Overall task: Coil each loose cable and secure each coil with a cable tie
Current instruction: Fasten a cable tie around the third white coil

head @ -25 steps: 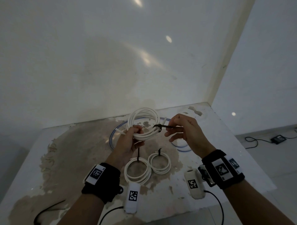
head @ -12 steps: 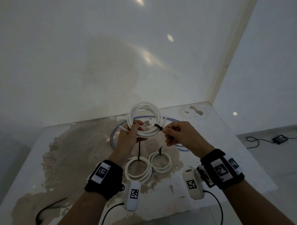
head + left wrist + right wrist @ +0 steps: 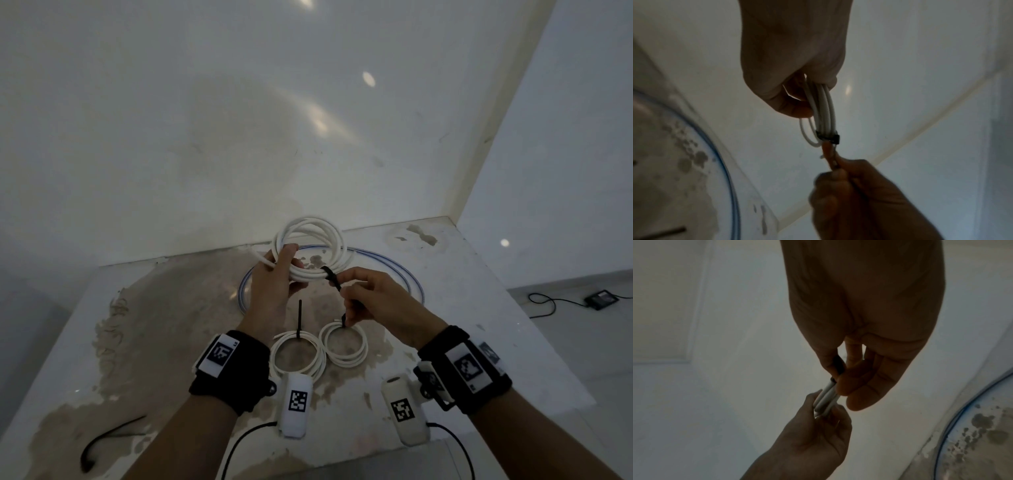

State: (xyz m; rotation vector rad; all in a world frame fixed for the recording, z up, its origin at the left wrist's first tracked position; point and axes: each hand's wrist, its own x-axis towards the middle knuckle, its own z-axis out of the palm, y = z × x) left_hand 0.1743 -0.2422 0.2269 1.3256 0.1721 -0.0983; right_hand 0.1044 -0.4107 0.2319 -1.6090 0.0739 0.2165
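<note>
Cinching the tie on the held coil

Head view: your left hand (image 3: 274, 284) is clamping the white coil (image 3: 310, 246) above the bench (image 3: 479, 308), plane facing you; your right hand (image 3: 373, 301) is pinching the black cable tie (image 3: 331, 277), its tail pointing toward 5 o'clock. Left wrist view: the tie's band (image 3: 827, 138) is sitting crosswise on the strands, so a skewed pull is risking loops slipping out. Right wrist view: the pinch looks shallow and could slip.

Right hand (image 3: 865, 331) hanging from 12 o'clock, fingers (image 3: 863, 395) pinching black tie (image 3: 837, 365). Left hand (image 3: 813, 436) reaching in from 6 o'clock, gripping white coil (image 3: 827, 400) just below tie. Blue-edged loop (image 3: 947, 431) lying on stained table (image 3: 982, 443) at 4 o'clock.
</note>
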